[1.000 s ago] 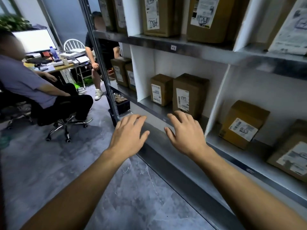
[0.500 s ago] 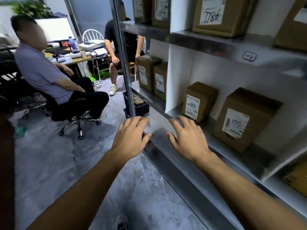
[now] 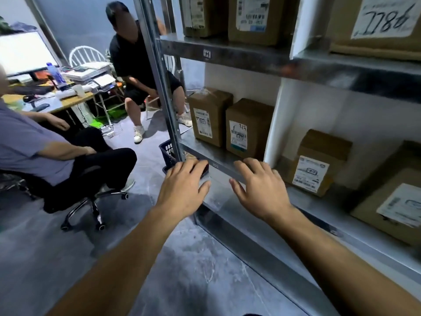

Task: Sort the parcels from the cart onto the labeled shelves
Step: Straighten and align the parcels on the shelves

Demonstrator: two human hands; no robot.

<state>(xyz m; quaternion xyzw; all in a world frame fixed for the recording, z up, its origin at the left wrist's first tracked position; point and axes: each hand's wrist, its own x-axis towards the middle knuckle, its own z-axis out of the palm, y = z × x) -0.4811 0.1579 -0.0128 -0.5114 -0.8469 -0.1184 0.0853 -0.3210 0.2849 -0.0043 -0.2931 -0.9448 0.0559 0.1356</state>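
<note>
As I stand near it, the big metal rack (image 3: 157,65) fills the right side of the room. It has a grey top shelf (image 3: 250,55) and a middle shelf (image 3: 341,201), and a white divider (image 3: 272,124) splits the middle one. On the left, a person in a purple-blue shirt (image 3: 27,144) sits on a wheeled chair (image 3: 91,201). A person in a black shirt (image 3: 134,60) sits past the rack's post, near a desk (image 3: 45,102) with a bright screen (image 3: 22,51).

The brown parcels all stand on the shelves. The biggest parcel (image 3: 376,23) is up top on the right. Its white label has fat hand-drawn numbers that look like 7786, but I can't be sure. Two more top parcels (image 3: 255,19) stand left of it, and their print is too small to read.

On the middle shelf, left of the divider, a left box (image 3: 208,117) and a second box (image 3: 247,128) stand side by side. The second has pen marks above its bar code. Right of the divider are a third box (image 3: 319,163) and a corner box (image 3: 391,197).

The left hand (image 3: 184,190) and the right hand (image 3: 262,190) reach out flat with their fingers spread, and they hold nothing. The right one is at the middle shelf's front edge. I can't tell if it touches.

A dark basket (image 3: 167,153) sits on the floor behind the post. A tiny tag (image 3: 206,54) on the top shelf's edge seems to start with H.
</note>
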